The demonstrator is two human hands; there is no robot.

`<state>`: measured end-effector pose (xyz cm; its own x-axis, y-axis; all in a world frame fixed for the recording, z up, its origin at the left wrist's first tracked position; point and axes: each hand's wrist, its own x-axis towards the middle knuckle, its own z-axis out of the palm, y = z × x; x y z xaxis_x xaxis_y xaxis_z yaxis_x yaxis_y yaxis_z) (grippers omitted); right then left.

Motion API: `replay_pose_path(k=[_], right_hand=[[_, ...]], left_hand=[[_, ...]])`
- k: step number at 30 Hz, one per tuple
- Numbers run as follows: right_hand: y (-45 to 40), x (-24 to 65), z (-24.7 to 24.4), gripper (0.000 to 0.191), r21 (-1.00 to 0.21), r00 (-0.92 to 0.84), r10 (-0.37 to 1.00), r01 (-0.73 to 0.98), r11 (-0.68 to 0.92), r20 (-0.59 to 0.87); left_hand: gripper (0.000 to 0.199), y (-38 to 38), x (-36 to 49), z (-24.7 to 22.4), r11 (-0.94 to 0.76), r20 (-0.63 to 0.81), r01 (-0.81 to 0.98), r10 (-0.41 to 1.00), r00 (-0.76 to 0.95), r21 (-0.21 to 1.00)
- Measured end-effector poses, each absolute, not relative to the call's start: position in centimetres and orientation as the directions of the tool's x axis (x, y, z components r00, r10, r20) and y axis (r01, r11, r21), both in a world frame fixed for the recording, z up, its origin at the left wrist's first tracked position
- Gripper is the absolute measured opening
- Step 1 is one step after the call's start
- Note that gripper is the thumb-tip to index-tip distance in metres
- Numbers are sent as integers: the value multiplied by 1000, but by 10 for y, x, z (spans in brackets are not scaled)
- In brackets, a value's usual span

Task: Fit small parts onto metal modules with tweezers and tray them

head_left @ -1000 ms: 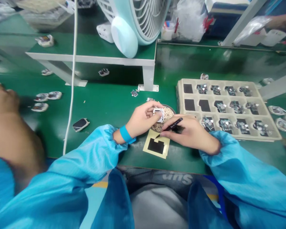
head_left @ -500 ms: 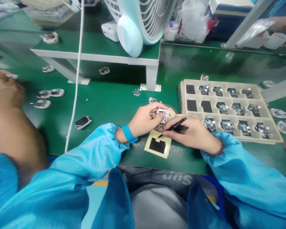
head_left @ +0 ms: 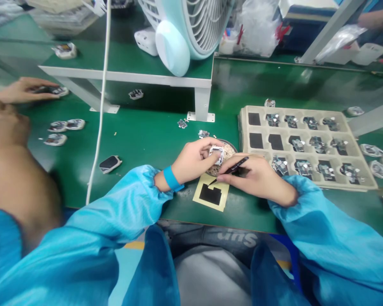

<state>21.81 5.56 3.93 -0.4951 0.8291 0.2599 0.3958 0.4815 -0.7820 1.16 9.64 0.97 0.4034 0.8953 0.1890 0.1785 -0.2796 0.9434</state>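
Note:
My left hand [head_left: 196, 160] grips a small white-framed part [head_left: 216, 155] over a round dish [head_left: 230, 149] with a speckled surface. Black tweezers [head_left: 237, 165] are pinched in my right hand [head_left: 255, 175], their tips pointing down and left. Those tips are at the upper edge of a black sticker [head_left: 210, 195] on a pale yellow backing sheet [head_left: 223, 202], which lies on the green table just in front of the dish. The lower part of the dish is partly hidden by my hands.
A beige tray [head_left: 306, 183] holding circuit boards stands at right. A light-blue fan [head_left: 172, 46] sits on a raised shelf [head_left: 130, 76]. A white cable [head_left: 99, 123] hangs at left, near another person's hands [head_left: 11, 92] and several white-framed parts.
At far left, another person's hand has reached forward onto a part near the shelf leg. My hands are nearly unmoved; the view has shifted slightly.

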Motion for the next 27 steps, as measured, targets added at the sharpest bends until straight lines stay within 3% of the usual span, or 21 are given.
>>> replay_pose_path(k=[9, 16, 27], right_hand=[[55, 224, 59, 8, -836, -453, 845, 313, 451, 286], [64, 242, 66, 10, -744, -155, 836, 393, 541, 526], [70, 243, 52, 5, -648, -303, 766, 410, 642, 567]], left_hand=[[25, 97, 10, 11, -313, 189, 246, 887, 422, 917], [28, 96, 10, 13, -275, 142, 294, 903, 405, 915], [29, 96, 11, 15, -279, 135, 335, 909, 395, 900]])
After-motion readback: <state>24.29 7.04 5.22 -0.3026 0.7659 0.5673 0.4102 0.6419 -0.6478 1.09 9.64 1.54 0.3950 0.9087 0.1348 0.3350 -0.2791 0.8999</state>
